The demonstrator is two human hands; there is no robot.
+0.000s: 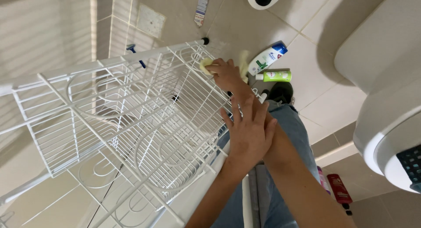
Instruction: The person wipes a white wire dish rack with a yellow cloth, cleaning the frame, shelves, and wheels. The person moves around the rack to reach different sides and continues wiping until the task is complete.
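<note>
On a beige-tiled bathroom floor (pixel 272 22), a white wire rack (pixel 131 118) stands tilted beside a toilet (pixel 377 48). The right hand (pixel 226 72) pinches a yellow cloth (pixel 206 65) against the rack's far shelf; the left hand (pixel 250 131), fingers spread, braces the rack's edge. Shampoo bottles (pixel 267 57) lie nearby.

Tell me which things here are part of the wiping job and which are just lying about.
In use: white wire rack; yellow cloth; right hand; left hand.
Lying about: white shampoo bottle; green bottle; red bottle; toilet.
</note>
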